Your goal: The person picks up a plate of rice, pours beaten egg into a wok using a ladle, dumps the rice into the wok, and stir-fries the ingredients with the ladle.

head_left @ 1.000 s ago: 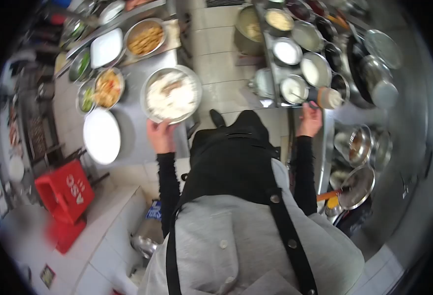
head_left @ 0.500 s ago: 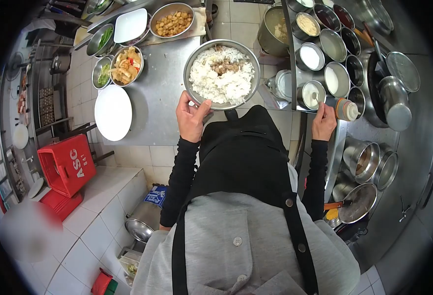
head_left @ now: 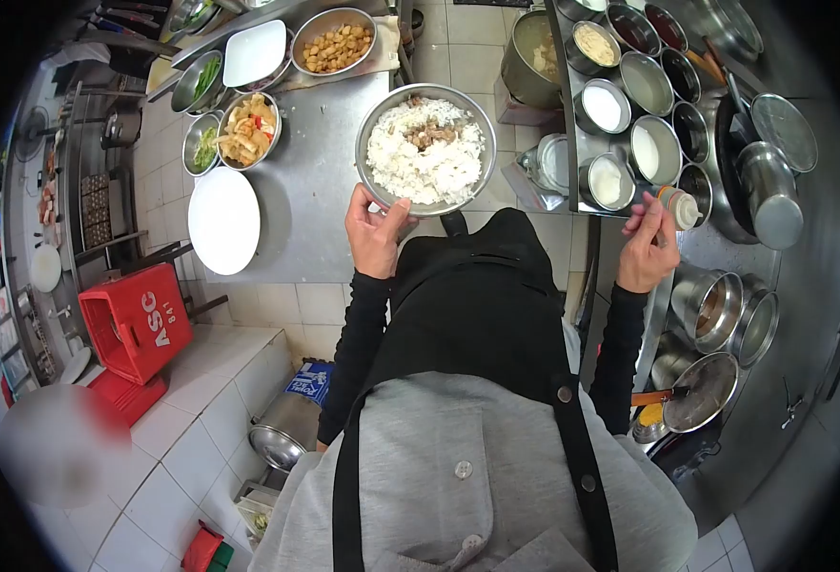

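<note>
My left hand [head_left: 374, 232] grips the near rim of a metal bowl [head_left: 365, 157] of white rice with brown meat pieces on top, held level in front of my apron. On the right, my right hand [head_left: 647, 243] is raised beside the rack of containers, fingers curled together; whatever is between them is too small to make out. Just beyond its fingers stands a bottle with an orange band and a pale top [head_left: 679, 208]. A small metal pot of white powder [head_left: 607, 181] is to the upper left of that hand.
The left metal table [head_left: 310, 229] bears a white oval plate [head_left: 224, 221], a bowl of mixed vegetables [head_left: 248, 131] and a bowl of browned cubes [head_left: 334, 42]. Several steel pots and a strainer [head_left: 701, 391] stand at the right. A red crate [head_left: 139, 322] sits at lower left.
The rice bowl and my left hand have come rightward over the floor gap from the left table. My right hand has moved slightly right and down from the powder pot.
</note>
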Demonstrator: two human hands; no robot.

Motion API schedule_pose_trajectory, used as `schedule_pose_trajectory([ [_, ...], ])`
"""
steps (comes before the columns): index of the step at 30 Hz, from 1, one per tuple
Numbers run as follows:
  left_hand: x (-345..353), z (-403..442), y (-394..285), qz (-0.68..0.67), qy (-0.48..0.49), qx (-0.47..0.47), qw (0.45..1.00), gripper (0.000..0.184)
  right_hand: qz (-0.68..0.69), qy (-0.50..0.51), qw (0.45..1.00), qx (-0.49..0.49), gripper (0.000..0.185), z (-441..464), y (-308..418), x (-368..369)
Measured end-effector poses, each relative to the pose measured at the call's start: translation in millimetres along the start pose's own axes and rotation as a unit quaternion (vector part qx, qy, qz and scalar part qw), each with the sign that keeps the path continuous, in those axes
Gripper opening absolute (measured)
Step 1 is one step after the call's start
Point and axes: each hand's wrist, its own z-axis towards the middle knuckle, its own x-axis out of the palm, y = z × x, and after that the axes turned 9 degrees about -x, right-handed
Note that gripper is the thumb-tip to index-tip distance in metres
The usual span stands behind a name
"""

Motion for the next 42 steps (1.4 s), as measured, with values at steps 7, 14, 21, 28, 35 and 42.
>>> schedule_pose_trajectory([
  [7, 1, 2, 1, -0.014, 0.006, -0.003, 1.000, 0.025, 0.116, 0.099, 0.984, -0.092, 0.021, -15, 85, 28],
  [14, 1, -1, 2, -0.029, 0.005, -0.007, 1.000, 0.025, 0.092, 0.253, 0.908, -0.321, 0.013, -32, 96, 69],
  [21, -2, -5, 2, -0.010, 0.005, -0.002, 1.000, 0.023, 0.065, 0.332, 0.857, -0.389, 0.025, -43, 103, 74],
  [28, 3, -6, -3, -0.027, 0.000, -0.025, 0.999, 0.023, 0.058, 0.314, 0.845, -0.429, 0.027, -41, 110, 71],
  [35, -9, 9, 8, -0.063, -0.020, -0.073, 0.995, 0.022, 0.136, 0.254, 0.896, -0.337, 0.016, -29, 101, 79],
  [42, -70, 26, 36, -0.070, -0.104, -0.049, 0.991, 0.022, 0.263, -0.001, 0.962, 0.079, 0.033, 33, 52, 63],
])
